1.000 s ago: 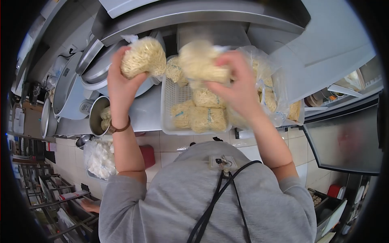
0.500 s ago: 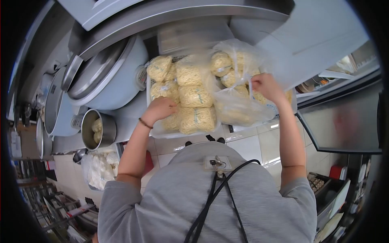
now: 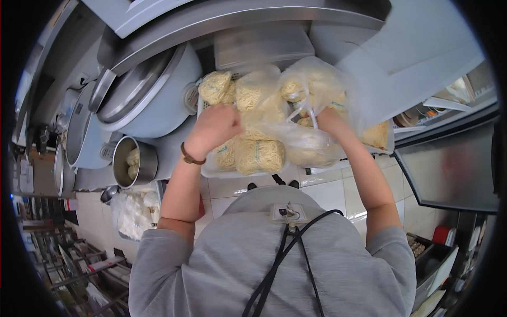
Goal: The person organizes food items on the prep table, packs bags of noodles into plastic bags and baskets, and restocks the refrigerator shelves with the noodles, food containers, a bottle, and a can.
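Bundles of yellow noodles (image 3: 261,157) in clear wrapping fill the white crate (image 3: 205,171) before me. Over the bundles on the left is my left hand (image 3: 216,129), fingers curled in; what they hold, if anything, is hidden. A translucent plastic bag (image 3: 311,142), with more noodle bundles inside, lies over the right part of the crate. My right hand (image 3: 331,121) is at the bag's gathered upper part, closed on the plastic, its fingertips partly hidden.
Left of the crate stand a large pale-blue lidded pot (image 3: 163,105) and a small steel pot (image 3: 149,169) with pale lumps inside. A clear lidded container (image 3: 264,46) sits behind the crate. At right an open glass-fronted door (image 3: 449,169) juts out.
My left hand has risen and moved forward over the noodles. My right hand has shifted left and slightly toward me, and the bag's top is drawn together more.
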`<state>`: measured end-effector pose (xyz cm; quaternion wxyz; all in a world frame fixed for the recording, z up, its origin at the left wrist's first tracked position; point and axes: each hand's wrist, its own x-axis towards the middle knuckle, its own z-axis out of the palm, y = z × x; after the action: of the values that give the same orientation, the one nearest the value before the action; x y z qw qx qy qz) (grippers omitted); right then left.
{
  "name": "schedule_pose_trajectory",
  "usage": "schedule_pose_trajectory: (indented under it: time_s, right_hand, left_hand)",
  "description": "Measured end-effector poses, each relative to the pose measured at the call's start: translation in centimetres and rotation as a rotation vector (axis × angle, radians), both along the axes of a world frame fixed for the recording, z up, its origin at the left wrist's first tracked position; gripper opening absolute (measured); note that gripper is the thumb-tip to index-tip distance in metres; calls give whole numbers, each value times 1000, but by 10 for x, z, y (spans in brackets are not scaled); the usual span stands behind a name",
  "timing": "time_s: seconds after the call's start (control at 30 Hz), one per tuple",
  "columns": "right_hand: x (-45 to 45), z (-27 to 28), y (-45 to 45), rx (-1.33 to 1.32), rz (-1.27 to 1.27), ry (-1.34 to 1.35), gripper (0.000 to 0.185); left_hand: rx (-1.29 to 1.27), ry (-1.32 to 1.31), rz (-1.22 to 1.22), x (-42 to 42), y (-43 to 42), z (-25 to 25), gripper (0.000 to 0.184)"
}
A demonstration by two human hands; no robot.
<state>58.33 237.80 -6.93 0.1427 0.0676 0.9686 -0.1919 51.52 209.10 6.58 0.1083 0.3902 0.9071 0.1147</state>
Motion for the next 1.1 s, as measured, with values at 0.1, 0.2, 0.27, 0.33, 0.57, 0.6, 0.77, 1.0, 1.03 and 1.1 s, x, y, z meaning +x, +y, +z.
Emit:
schedule_pose_trajectory:
  time_s: [0.1, 0.2, 0.27, 0.33, 0.57, 0.6, 0.77, 1.0, 1.03, 1.1]
  right_hand:
    - [1, -11, -7, 166, -103, 163, 26]
    - [9, 15, -7, 193, -223, 119, 27]
    - [18, 33, 0, 6, -168, 405, 30]
    - [27, 62, 12, -34, -160, 564, 31]
    - [71, 180, 7, -255, -364, 655, 22]
    - [77, 185, 6, -256, -360, 661, 22]
    - [93, 207, -3, -474, -351, 786, 19]
    - [43, 212, -106, -548, 118, 939, 24]
    - [31, 201, -128, -559, 162, 872, 22]
    - [5, 157, -162, -535, 272, 632, 24]
  left_hand:
    - [-243, -162, -24, -18, -50, -65, 26]
    - [-275, -181, -66, -9, -60, -124, 39]
    - [-238, -144, -35, 3, -56, -134, 46]
    - [-94, -50, 108, 15, -52, -140, 56]
    - [-20, 81, 206, 14, -52, -154, 50]
    - [-4, 23, 197, 13, -56, -142, 46]
    - [139, 89, 179, 3, -77, -61, 39]
    - [273, 366, 216, -82, -63, -73, 41]
    - [339, 273, 121, -100, -67, -92, 43]
    - [484, -150, 223, -98, -71, -79, 45]
